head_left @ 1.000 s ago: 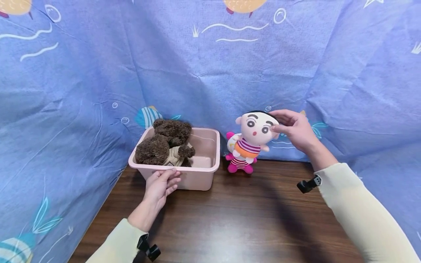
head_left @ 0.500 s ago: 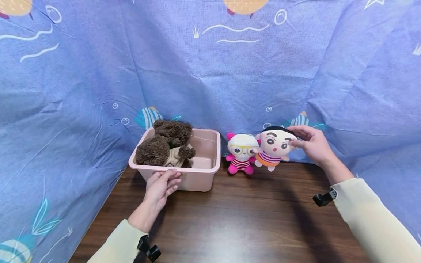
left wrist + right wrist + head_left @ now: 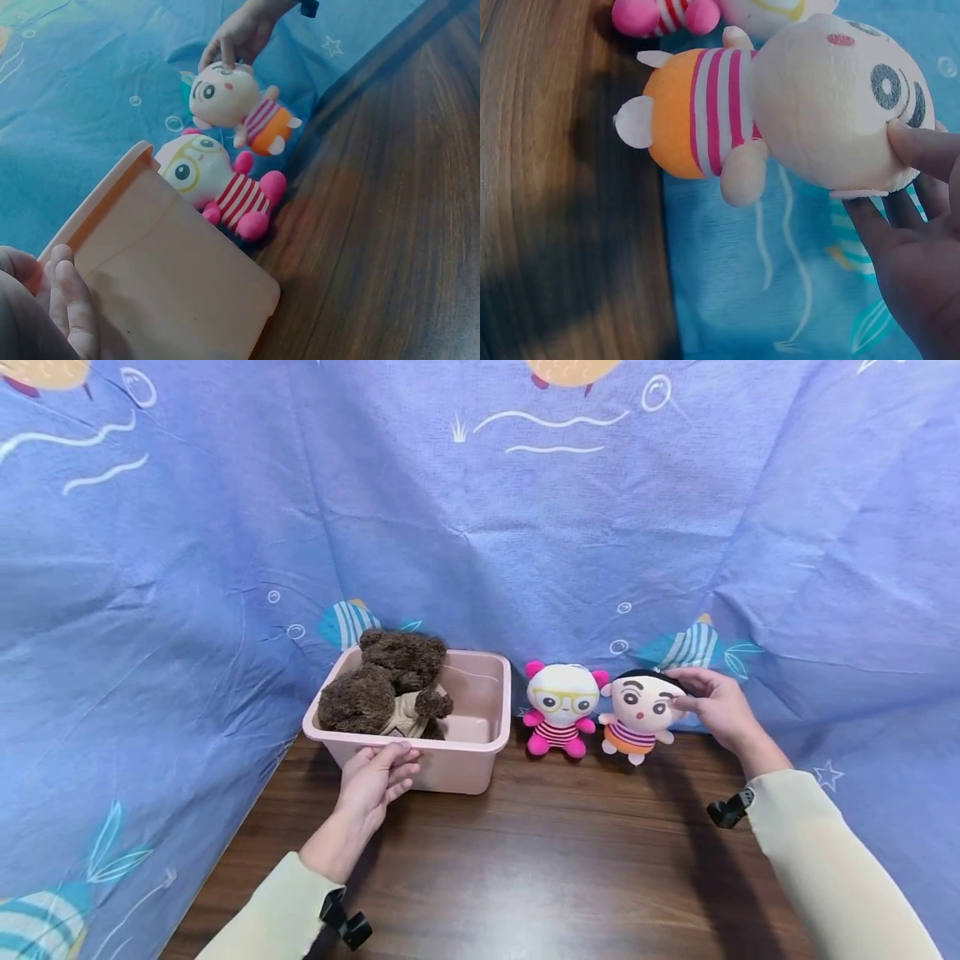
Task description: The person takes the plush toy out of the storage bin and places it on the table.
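Note:
My right hand [image 3: 722, 712] grips the head of a plush boy doll [image 3: 637, 714] with black hair, thick eyebrows, a purple-striped shirt and orange bottoms. In the right wrist view the thumb presses the doll's face [image 3: 817, 105] and the other fingers go behind the head. The doll hangs upright, feet close over the table. With my left hand [image 3: 375, 779] I hold the front rim of a pink plastic bin [image 3: 468, 767], thumb at the rim and fingers against the outer wall. A brown teddy bear [image 3: 360, 700] in beige clothing lies on its side inside the bin.
A pink-and-white plush panda [image 3: 558, 714] with yellow glasses sits between the bin and the boy doll. The dark wooden table [image 3: 525, 860] meets a blue cloth backdrop [image 3: 480, 568] behind the toys. Cloth also hangs at both sides.
My right hand has carried the boy doll rightward and down, from in front of the panda to beside it. The panda now shows in full. The left hand keeps its hold on the rim.

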`<state>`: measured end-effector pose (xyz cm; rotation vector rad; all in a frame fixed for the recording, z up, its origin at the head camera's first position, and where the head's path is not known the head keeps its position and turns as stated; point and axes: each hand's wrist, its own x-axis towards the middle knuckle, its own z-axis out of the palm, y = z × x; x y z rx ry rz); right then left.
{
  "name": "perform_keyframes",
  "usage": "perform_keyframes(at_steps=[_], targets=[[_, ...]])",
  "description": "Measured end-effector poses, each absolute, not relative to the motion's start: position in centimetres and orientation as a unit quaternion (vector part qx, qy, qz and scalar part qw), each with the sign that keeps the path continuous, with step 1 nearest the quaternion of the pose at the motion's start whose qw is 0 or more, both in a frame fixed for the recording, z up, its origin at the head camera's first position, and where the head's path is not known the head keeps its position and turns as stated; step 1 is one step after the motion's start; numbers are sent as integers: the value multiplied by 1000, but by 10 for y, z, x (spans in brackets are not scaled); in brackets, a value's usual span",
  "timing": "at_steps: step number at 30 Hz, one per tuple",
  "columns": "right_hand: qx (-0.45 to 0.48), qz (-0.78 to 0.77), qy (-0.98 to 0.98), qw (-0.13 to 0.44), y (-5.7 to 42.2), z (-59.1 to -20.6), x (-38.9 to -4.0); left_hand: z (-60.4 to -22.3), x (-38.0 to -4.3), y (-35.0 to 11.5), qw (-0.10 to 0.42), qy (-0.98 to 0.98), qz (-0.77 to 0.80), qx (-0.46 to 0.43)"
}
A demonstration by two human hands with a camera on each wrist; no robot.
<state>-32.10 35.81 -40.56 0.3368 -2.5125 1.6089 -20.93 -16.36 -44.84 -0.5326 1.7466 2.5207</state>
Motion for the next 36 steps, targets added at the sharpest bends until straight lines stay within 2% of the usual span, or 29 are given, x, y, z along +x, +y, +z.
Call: perform_keyframes(at_steps=[10, 19, 27, 36], targets=[[96, 492, -865, 31, 381, -435, -330, -450, -210, -161, 13, 563, 809, -170], [73, 482, -873, 27, 386, -446, -332, -450, -208, -163, 12, 563, 808, -173], [24, 487, -870, 67, 378, -458, -337, -448, -209, -164, 11, 563, 808, -175], [-13, 504, -860, 75, 366, -460, -344, -451, -210, -162, 9, 562, 808, -177]])
